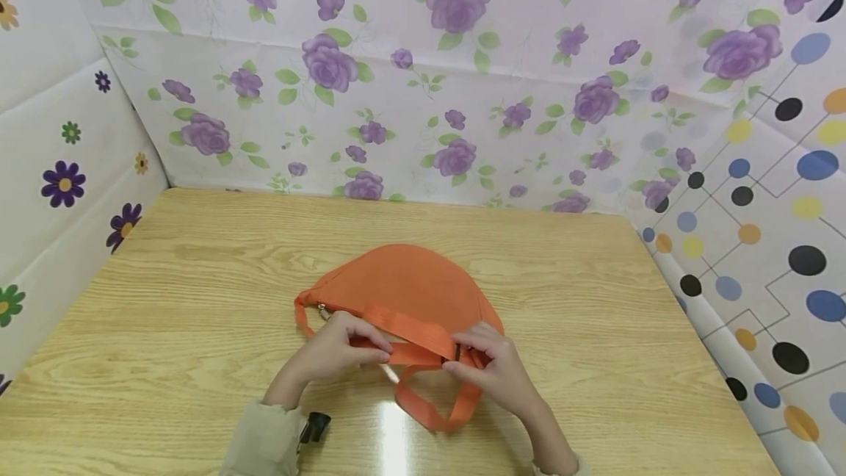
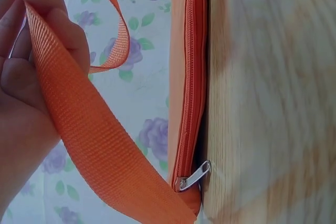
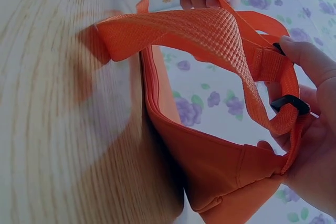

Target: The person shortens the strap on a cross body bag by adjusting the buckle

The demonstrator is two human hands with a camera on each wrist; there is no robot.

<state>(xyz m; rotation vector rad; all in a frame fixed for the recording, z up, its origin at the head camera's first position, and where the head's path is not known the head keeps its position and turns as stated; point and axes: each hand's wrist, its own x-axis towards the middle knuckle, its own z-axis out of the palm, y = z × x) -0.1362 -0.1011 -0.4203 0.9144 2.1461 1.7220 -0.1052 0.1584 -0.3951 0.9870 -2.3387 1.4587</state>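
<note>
An orange half-moon waist bag (image 1: 406, 278) lies on the table with its curved side away from me. My left hand (image 1: 338, 347) pinches the orange webbing strap (image 2: 92, 140) near the bag's left half. At the bag's right end my right hand (image 1: 494, 369) grips the strap at a black plastic slider buckle (image 3: 291, 105), with the thumb by a second black edge above it. A loop of strap (image 1: 429, 417) hangs between the hands toward me. Along the bag's straight edge runs an orange zipper (image 2: 194, 77), its silver pull (image 2: 197, 176) at the left end.
The wood-grain table (image 1: 198, 300) is bounded by a purple-flowered sheet (image 1: 396, 94) at the back, a flowered sheet (image 1: 59, 241) on the left and a dotted sheet (image 1: 747, 241) on the right. Beside my left sleeve (image 1: 261, 439) a small black object (image 1: 317, 426) shows.
</note>
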